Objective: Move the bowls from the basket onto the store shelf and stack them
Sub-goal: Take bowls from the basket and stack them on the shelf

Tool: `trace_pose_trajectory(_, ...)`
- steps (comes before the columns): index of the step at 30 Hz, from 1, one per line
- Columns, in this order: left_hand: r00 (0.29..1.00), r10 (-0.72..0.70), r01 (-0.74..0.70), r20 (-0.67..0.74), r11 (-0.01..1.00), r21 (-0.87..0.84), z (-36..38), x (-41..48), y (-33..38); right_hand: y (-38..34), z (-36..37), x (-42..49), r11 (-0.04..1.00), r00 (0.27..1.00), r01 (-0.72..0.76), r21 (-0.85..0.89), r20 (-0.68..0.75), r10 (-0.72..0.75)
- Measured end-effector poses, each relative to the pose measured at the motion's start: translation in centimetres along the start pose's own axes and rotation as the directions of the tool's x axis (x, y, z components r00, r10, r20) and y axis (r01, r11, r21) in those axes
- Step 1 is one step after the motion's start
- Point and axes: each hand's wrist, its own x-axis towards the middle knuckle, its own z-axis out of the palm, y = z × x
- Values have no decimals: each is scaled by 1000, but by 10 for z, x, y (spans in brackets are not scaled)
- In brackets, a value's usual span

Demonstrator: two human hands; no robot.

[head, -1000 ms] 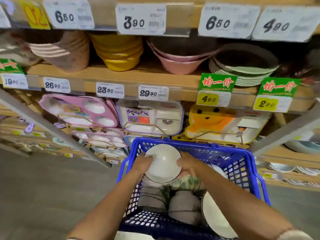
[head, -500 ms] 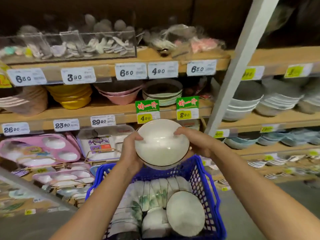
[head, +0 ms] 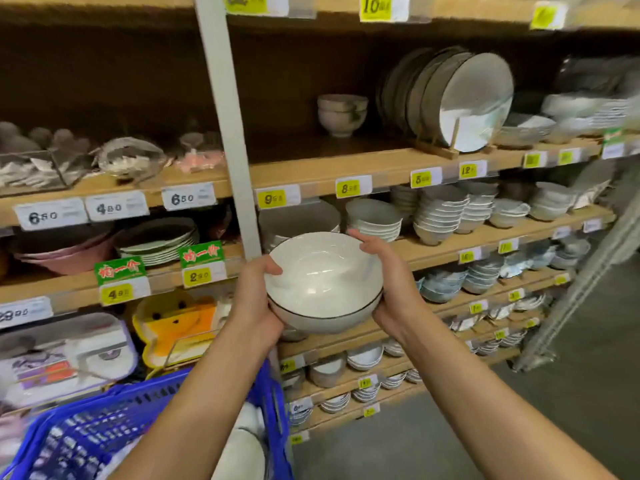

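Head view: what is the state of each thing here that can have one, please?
White dark-rimmed ceramic bowls: seemingly two nested, upright, held in the air.
Left hand: grips the bowls' left side.
Right hand: grips their right side.
Blue plastic basket: holds more white bowls.
Large grey plates: standing on edge in a wooden rack.
Pale footed bowls: stacked two high.

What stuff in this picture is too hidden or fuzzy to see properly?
Head view, all of it:
1. The bowls in the basket: mostly hidden by the left forearm and the blue basket wall, and cut off by the bottom edge; uncountable.
2. The white bowl held by the left hand and right hand: one or two nested, unclear.
3. The far-right price tags: blurred, unreadable.
4. The top yellow tag: cut off by the top edge.
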Motion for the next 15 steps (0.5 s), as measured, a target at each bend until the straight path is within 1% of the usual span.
trace_pose_trajectory(3, 999, 34, -34, 26, 999, -15, 46, 1, -10, -37, -29, -3, 999, 999, 36, 19, -41, -35)
trace_pose_trajectory(6, 988, 152, -153, 34, 988, 16, 85, 6, -16, -72, -47, 0, 997, 998, 58, 57, -43, -56)
trace_pose_trajectory(9, 943, 328, -331, 56, 941, 64, 119, 9, -17, -104, -54, 11, 994, 997, 71, 87, -46, -67)
trace_pose_trajectory(11, 905, 420, -424, 68, 903, 69, 139, 16, -14, -123, -56, 21, 992, 994, 94, 89, -59, -89)
trace_pose_trajectory(13, 880, 469, -473, 74, 879, 56, 154, 29, -10, -141, -58, 34, 988, 990, 125, 93, -78, -117)
trace_pose_trajectory(15, 876, 476, -481, 73, 874, 73, 168, 45, -5, -156, -60, 48, 987, 988, 142, 79, -74, -137)
